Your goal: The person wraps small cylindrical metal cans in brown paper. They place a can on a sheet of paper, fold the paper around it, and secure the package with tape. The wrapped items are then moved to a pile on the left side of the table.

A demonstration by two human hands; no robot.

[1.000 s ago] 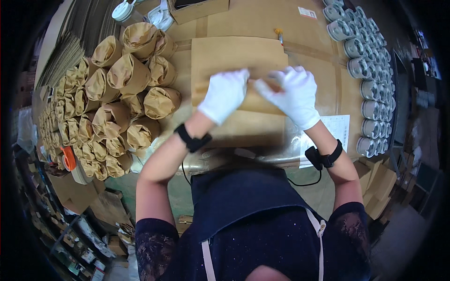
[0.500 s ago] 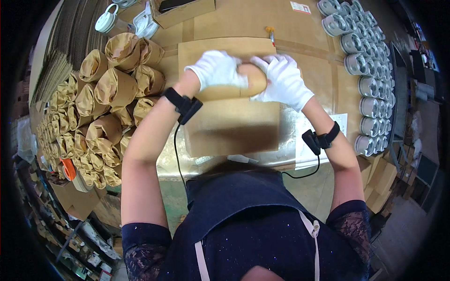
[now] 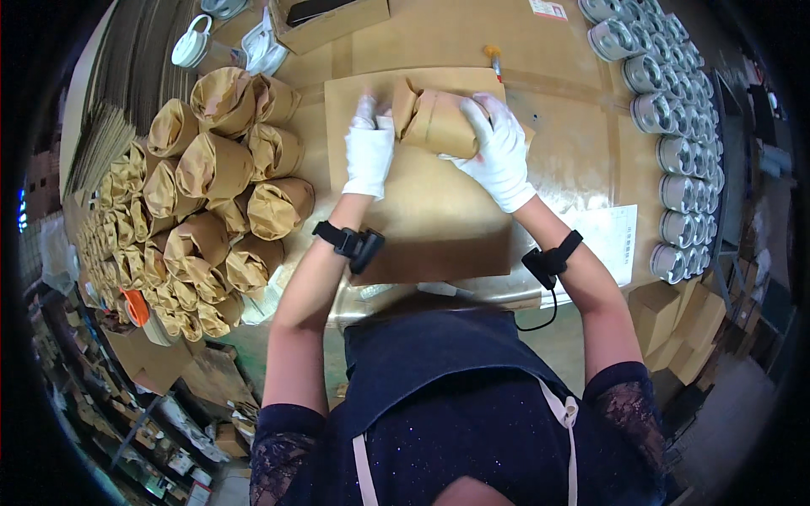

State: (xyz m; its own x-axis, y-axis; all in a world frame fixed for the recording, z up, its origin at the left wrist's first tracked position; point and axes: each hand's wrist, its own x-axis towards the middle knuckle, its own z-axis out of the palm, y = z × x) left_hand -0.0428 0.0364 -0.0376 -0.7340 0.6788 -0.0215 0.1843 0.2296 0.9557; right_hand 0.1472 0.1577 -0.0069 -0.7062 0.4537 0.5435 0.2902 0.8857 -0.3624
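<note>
"Where's the wrapped bundle [image 3: 443, 124]?"
"Over the upper part of the brown paper sheets [image 3: 439, 232], lying on its side, the left end of its wrap sticking up in a loose flap. The paper hides whatever is inside."
"And the hands?"
"The gloved right hand [image 3: 496, 156] grips the bundle's right end, thumb over the top. The left hand [image 3: 369, 152] is just beside the flap; its fingers are blurred, so I can't tell whether they're pinching anything."
"What other containers are there?"
"An open cardboard box [image 3: 337, 25] at the far edge, with a dark flat thing [image 3: 316, 10] in it. Left of that, a clear jug [image 3: 192, 49] with a white lid."
"And at the sides?"
"Crumpled paper parcels [image 3: 215, 164] crowd the left of the table [image 3: 582, 148], folded tops up. Silver cylinders [image 3: 675, 198] with hollowed ends stand in rows on the right."
</note>
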